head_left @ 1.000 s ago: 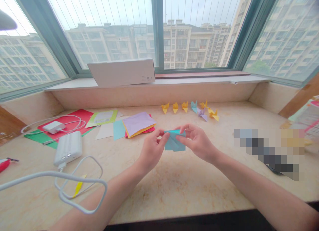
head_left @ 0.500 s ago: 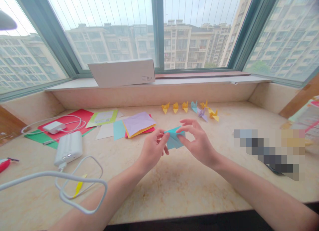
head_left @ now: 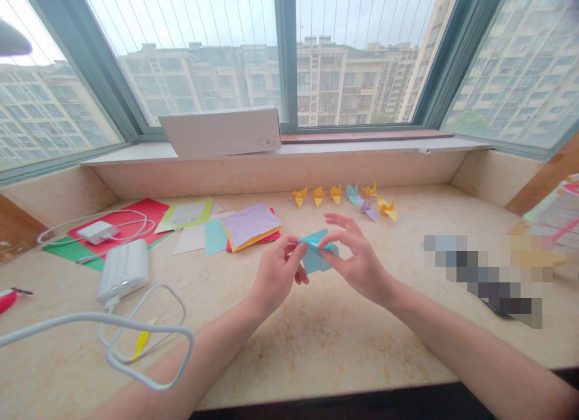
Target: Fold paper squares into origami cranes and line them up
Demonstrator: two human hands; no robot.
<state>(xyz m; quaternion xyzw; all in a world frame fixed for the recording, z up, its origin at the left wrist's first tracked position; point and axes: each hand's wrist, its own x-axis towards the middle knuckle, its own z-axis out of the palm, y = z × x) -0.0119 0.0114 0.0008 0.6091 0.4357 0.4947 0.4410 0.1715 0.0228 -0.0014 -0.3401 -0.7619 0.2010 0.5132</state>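
A small folded sheet of blue origami paper [head_left: 315,260] is held between my two hands, above the stone counter [head_left: 325,347]. My left hand [head_left: 284,264] pinches its left corner between thumb and forefinger. On the right side, my right hand [head_left: 355,251] grips the upper fold with thumb and index finger, its other fingers raised. Beyond my hands stand several folded paper cranes: yellow ones [head_left: 318,196], a blue one [head_left: 352,194] and a purple one [head_left: 368,209].
Left of my hands lies a stack of coloured paper [head_left: 251,224], with red paper [head_left: 156,212] farther left. A white power bank [head_left: 124,272] and a looping white cable [head_left: 149,316] lie near my left forearm. A long white box [head_left: 221,133] stands on the sill.
My right thumb and index finger have shifted slightly left along the paper's upper fold, and a flap now shows more openly. My left hand keeps its grip.
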